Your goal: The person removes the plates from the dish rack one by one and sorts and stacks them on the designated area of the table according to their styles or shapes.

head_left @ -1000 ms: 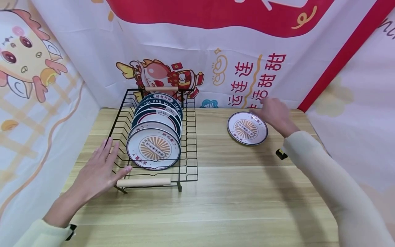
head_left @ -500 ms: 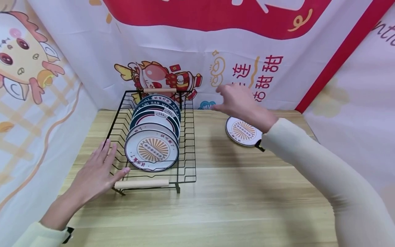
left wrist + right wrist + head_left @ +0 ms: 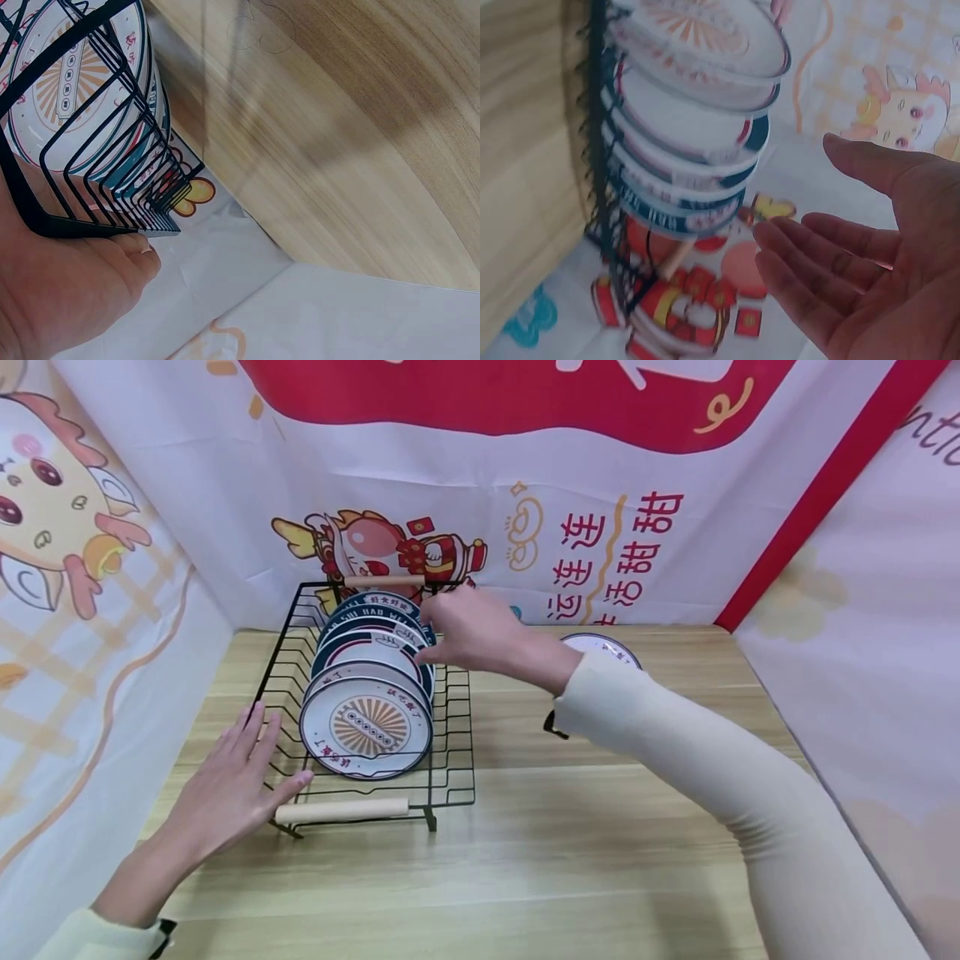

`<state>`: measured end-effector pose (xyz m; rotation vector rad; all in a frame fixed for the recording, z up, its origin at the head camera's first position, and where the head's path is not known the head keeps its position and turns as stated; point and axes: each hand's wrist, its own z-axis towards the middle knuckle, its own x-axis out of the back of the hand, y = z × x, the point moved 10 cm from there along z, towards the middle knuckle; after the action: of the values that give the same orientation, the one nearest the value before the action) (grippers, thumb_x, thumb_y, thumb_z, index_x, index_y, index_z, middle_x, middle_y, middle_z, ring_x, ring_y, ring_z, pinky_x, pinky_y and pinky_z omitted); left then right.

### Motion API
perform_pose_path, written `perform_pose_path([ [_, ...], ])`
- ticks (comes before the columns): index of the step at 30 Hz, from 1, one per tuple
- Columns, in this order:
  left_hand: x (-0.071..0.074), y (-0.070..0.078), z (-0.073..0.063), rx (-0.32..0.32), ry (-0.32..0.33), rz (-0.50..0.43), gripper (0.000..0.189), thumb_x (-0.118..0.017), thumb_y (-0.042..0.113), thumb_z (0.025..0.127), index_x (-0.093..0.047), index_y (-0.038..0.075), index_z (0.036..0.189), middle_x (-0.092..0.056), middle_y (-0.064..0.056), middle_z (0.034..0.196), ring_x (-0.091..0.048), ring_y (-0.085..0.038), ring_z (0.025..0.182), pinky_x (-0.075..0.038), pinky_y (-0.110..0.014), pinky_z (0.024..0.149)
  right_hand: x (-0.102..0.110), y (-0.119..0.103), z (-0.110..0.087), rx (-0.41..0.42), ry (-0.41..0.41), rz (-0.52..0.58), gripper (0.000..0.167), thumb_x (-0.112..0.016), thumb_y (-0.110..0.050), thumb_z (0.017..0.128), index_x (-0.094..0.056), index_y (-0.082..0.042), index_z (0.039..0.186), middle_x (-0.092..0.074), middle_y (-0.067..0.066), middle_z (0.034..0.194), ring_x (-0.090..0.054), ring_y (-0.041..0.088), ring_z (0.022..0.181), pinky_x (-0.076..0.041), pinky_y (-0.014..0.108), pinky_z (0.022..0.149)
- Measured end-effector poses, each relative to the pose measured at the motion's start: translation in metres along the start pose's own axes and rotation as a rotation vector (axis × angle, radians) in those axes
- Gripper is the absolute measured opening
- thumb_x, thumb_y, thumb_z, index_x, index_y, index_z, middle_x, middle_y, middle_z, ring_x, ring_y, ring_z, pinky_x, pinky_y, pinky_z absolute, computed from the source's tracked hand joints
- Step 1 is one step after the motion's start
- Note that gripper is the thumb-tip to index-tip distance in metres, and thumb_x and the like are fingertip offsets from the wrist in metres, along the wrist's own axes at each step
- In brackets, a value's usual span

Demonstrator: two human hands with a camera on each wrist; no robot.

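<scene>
A black wire dish rack (image 3: 450,799) with wooden handles stands on the table, holding several plates upright in a row. The front plate (image 3: 371,727) is white with an orange sunburst; behind it are white-and-navy plates, and a navy lettered plate (image 3: 397,603) is at the back. My left hand (image 3: 225,781) rests along the rack's left side, fingers stretched out. At the right edge of the back plates hovers my right hand (image 3: 480,631). In the right wrist view, its fingers (image 3: 829,292) are spread and hold nothing, apart from the plates.
Another sunburst plate (image 3: 600,646) lies flat on the wooden table (image 3: 570,860) to the right of the rack, partly covered by the right sleeve. A printed white cloth (image 3: 405,460) hangs close behind the rack, and more cloth borders both sides.
My right hand has moved left from beside the flat plate to the plates in the rack. My left hand has stayed at the rack's side. The head view has shifted slightly.
</scene>
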<state>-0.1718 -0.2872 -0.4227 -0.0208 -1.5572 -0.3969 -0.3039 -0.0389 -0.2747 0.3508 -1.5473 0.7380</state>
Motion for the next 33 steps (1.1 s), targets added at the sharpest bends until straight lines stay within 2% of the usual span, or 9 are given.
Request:
perform_pose_path([
  [2,0.0,0.0,0.0,0.001,0.0,-0.003,0.099,-0.054,0.058,0.106,-0.009,-0.006,0.167,0.005,-0.03,0.173,0.009,-0.044,0.161,0.013,-0.045,0.13,-0.009,-0.01,0.004,0.012,-0.04,0.02,0.035,-0.085,-0.045,0.09,-0.077,-0.015,0.106,-0.07,-0.002,0.089,-0.06,0.012,0.076,-0.046,0.025,0.063],
  [6,0.0,0.0,0.0,0.001,0.001,-0.005,0.098,-0.054,0.058,0.106,-0.009,-0.005,0.167,0.005,-0.03,0.174,0.009,-0.043,0.162,0.011,-0.047,0.131,-0.028,-0.028,0.012,0.043,-0.115,0.055,0.048,-0.085,-0.04,0.092,-0.075,-0.012,0.13,-0.076,0.001,0.11,-0.068,0.012,0.092,-0.058,0.026,0.079],
  [8,-0.001,0.0,0.0,-0.002,0.002,-0.003,0.098,-0.054,0.058,0.106,-0.009,-0.005,0.167,0.005,-0.029,0.174,0.009,-0.043,0.162,0.009,-0.049,0.132,-0.037,-0.035,0.015,0.059,-0.148,0.079,0.05,-0.084,-0.038,0.093,-0.072,-0.011,0.134,-0.076,0.003,0.115,-0.069,0.012,0.096,-0.059,0.026,0.083],
  [12,-0.002,0.0,0.0,-0.006,0.0,0.002,0.098,-0.054,0.058,0.106,-0.009,-0.005,0.167,0.005,-0.029,0.174,0.009,-0.043,0.162,0.007,-0.05,0.132,-0.052,-0.048,0.021,0.103,-0.169,0.118,0.046,-0.084,-0.034,0.093,-0.073,-0.009,0.13,-0.076,0.003,0.115,-0.068,0.012,0.095,-0.057,0.023,0.082],
  [17,-0.003,-0.003,0.001,0.002,-0.002,0.005,0.098,-0.053,0.058,0.106,-0.008,-0.005,0.167,0.006,-0.028,0.174,0.01,-0.043,0.162,0.013,-0.045,0.13,-0.067,-0.057,0.028,0.126,-0.177,0.119,0.033,-0.084,-0.032,0.093,-0.075,-0.011,0.117,-0.072,-0.001,0.096,-0.064,0.011,0.078,-0.052,0.022,0.068],
  [19,-0.003,-0.003,0.001,0.004,-0.004,0.005,0.098,-0.053,0.058,0.106,-0.008,-0.004,0.167,0.008,-0.027,0.174,0.011,-0.043,0.162,0.015,-0.042,0.129,-0.072,-0.058,0.031,0.127,-0.181,0.112,0.03,-0.084,-0.031,0.093,-0.076,-0.012,0.115,-0.07,-0.003,0.091,-0.061,0.011,0.074,-0.049,0.023,0.066],
  [22,-0.003,-0.003,0.001,0.006,-0.007,0.003,0.099,-0.053,0.059,0.106,-0.008,-0.003,0.168,0.008,-0.027,0.174,0.011,-0.043,0.162,0.013,-0.046,0.131,-0.081,-0.058,0.035,0.131,-0.194,0.1,0.028,-0.084,-0.03,0.093,-0.076,-0.012,0.113,-0.068,-0.004,0.089,-0.057,0.012,0.074,-0.046,0.023,0.067],
  [27,-0.001,-0.003,0.0,0.006,-0.001,-0.003,0.099,-0.054,0.058,0.106,-0.008,-0.003,0.168,0.007,-0.027,0.174,0.01,-0.043,0.162,0.008,-0.051,0.132,-0.098,-0.058,0.038,0.122,-0.247,0.1,0.034,-0.082,-0.03,0.095,-0.073,-0.01,0.121,-0.068,-0.004,0.094,-0.06,0.012,0.077,-0.049,0.023,0.068],
  [33,-0.001,-0.002,0.001,-0.006,0.006,0.004,0.099,-0.054,0.058,0.106,-0.008,-0.004,0.167,0.006,-0.028,0.174,0.009,-0.044,0.162,0.013,-0.044,0.13,-0.108,-0.055,0.04,0.093,-0.277,0.105,0.032,-0.075,-0.018,0.1,-0.07,-0.009,0.13,-0.07,-0.001,0.102,-0.065,0.012,0.084,-0.054,0.021,0.072],
])
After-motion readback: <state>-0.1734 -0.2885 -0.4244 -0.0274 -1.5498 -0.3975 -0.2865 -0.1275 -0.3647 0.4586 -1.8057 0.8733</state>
